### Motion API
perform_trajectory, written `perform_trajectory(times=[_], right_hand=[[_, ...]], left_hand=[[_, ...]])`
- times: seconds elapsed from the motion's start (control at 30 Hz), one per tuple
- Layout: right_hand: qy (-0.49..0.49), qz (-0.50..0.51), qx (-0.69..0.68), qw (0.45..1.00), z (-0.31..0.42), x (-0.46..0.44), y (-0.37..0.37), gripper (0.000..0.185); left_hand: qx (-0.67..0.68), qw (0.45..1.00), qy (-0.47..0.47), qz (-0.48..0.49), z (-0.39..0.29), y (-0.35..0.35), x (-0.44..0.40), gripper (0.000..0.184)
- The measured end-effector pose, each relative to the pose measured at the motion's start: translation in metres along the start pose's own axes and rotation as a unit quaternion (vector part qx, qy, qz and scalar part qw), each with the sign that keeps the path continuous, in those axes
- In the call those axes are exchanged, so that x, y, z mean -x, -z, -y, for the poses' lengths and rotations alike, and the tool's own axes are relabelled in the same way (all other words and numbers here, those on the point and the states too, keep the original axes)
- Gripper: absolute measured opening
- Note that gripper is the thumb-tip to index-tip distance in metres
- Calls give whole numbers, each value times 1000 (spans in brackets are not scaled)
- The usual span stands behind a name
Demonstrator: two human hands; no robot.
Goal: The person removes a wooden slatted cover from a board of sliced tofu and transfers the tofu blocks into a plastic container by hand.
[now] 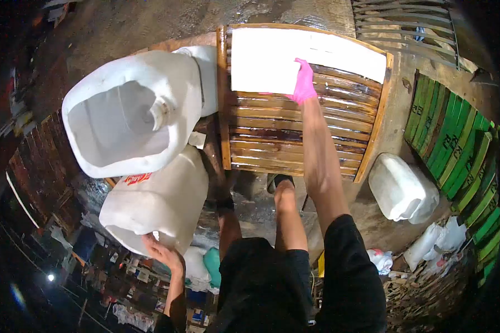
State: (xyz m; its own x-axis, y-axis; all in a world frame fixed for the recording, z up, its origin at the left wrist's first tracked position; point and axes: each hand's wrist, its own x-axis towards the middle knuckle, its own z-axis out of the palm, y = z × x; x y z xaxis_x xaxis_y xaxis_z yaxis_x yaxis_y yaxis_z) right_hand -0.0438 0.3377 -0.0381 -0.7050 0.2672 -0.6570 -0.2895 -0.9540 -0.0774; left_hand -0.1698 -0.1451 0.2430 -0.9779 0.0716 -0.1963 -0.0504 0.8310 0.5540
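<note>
My right hand, in a pink glove, is on the edge of a flat white slab, its thumb spread on top and some fingers hidden beneath. The slab lies on a wet slatted wooden rack, next to a second white piece. My left hand, bare, touches the rim of the lower white plastic container, with part of the fingers inside its cut opening. Above that container is another cut-open white jug, its opening facing me.
Another white jug stands on the floor at the right, near green slatted panels. A metal grille is at the top right. White sacks and scrap lie at the lower right. Dark planks and clutter fill the left side.
</note>
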Motion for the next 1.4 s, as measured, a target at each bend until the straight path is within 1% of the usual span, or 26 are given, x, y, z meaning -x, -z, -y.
perform_trajectory(times=[0.13,0.17,0.2,0.23,0.27,0.3,0.37,0.43,0.5,0.57,0.63,0.67,0.7,0.77,0.83,0.9,0.93,1.0,1.03,1.07,1.17,1.2,1.27,1.3,1.33,1.4], right_hand=[[92,20,-84,992,-28,34,20,69],[132,6,-81,988,-35,34,66,69],[161,-123,-32,979,-37,64,47,66],[244,-180,110,947,-40,87,63,60],[319,-222,247,888,-50,102,75,55],[255,-216,34,942,-54,136,13,42],[194,-169,149,955,-73,185,-27,61],[177,-169,112,963,-116,235,-126,68],[133,69,180,972,-157,268,-202,72],[112,94,356,923,-207,283,-261,71],[72,178,503,843,-261,280,-324,65],[62,243,563,787,-291,270,-354,60],[99,297,644,698,-319,259,-361,48],[-17,279,654,703,-376,230,-345,41],[-72,288,699,650,-408,195,-341,45],[-183,55,614,766,-439,161,-319,48],[-193,75,611,764,-458,129,-292,49],[-207,115,601,763,-488,71,-240,52],[-182,122,661,717,-498,59,-245,48],[-147,135,735,648,-505,53,-257,45],[-52,156,913,373,-513,56,-290,34],[-36,153,936,315,-515,63,-297,31],[5,135,964,228,-521,75,-303,25],[31,111,970,216,-527,79,-301,22],[149,39,956,249,-541,77,-285,14],[224,-11,936,272,-552,75,-277,13]], left_hand=[[27,999,-5,26,0,-7,-2,55],[26,999,-5,26,-3,-9,-1,55],[-19,998,59,2,-16,-13,4,54],[-19,999,-10,24,8,-12,5,57],[-55,997,11,51,-7,-9,-1,58],[-107,994,-1,36,21,-16,0,57],[13,998,30,52,-51,-10,-2,60],[69,998,-10,-6,-71,2,0,65],[138,990,15,13,-88,24,15,66],[390,915,90,50,-107,32,23,62],[591,796,100,82,-121,49,27,62],[564,820,69,68,-127,52,23,59],[639,746,179,56,-119,59,13,59],[740,549,387,37,-91,76,-15,60],[679,646,350,-1,-74,91,-49,60],[666,677,313,12,-11,60,-59,57],[684,653,323,38,-20,83,-62,55],[602,721,328,99,-40,124,-67,53],[557,751,329,131,-40,138,-63,53],[486,831,202,182,-14,140,-49,52],[351,905,38,235,46,170,-25,52],[643,732,147,170,55,175,-15,50],[593,760,222,149,42,200,-20,52],[616,730,267,127,63,198,-25,52],[638,698,311,100,84,197,-30,53],[640,703,294,97,92,205,-39,52]])
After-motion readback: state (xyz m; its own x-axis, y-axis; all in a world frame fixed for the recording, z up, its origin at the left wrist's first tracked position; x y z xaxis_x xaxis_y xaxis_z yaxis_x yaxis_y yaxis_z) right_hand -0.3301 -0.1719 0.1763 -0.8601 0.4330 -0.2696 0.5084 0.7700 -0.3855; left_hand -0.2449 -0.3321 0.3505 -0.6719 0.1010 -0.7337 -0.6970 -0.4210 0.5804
